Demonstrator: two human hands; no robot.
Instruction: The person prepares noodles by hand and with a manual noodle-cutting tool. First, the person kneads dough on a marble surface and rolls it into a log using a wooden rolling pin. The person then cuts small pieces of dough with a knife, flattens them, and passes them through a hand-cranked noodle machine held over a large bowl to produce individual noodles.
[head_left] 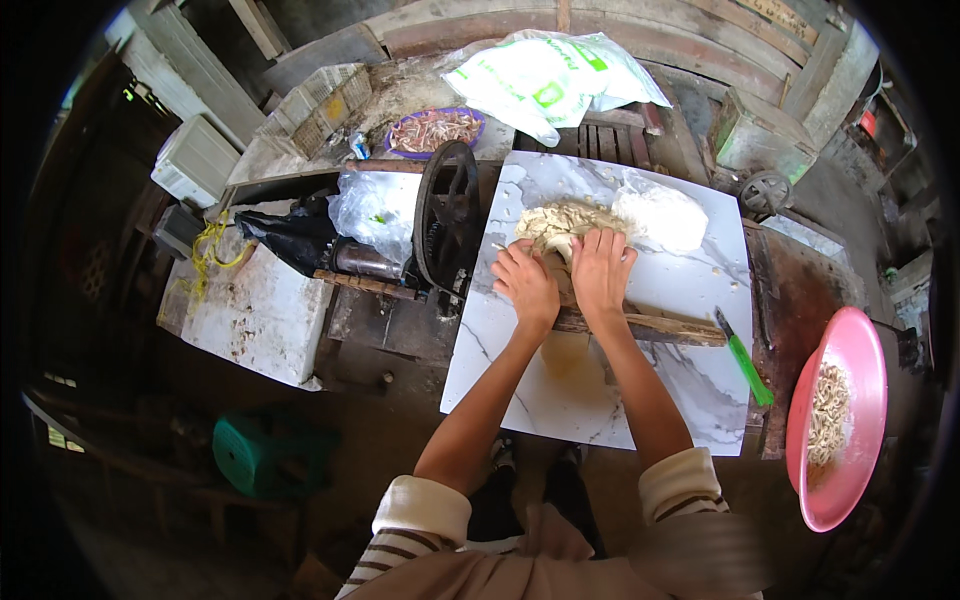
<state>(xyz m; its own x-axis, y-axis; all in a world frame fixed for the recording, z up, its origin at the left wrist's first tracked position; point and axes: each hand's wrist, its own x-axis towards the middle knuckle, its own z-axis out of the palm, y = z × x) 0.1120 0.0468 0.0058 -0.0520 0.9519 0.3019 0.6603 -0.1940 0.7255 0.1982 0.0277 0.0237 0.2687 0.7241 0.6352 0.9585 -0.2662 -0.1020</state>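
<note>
Both of my arms reach forward over a white marble-patterned board. My left hand (527, 286) and my right hand (602, 271) sit side by side, fingers curled over the near side of a pale, lumpy dough-like heap (565, 219). A whitish strip of it shows between my fingertips. Beneath my hands lies a brown wooden piece (561, 283), partly covered by them. A rough wooden bar (673, 328) extends to the right past my right wrist. Beyond my right hand rests a clear plastic bag of white stuff (664, 213). A green-handled knife (746, 360) lies at the board's right edge.
A dark iron wheel (447, 215) on a machine stands left of the board. A pink basin (846, 410) with pale strips is at the right. Behind are a purple basket (436, 133) and a large white-and-green sack (555, 80). A green stool (252, 455) stands lower left.
</note>
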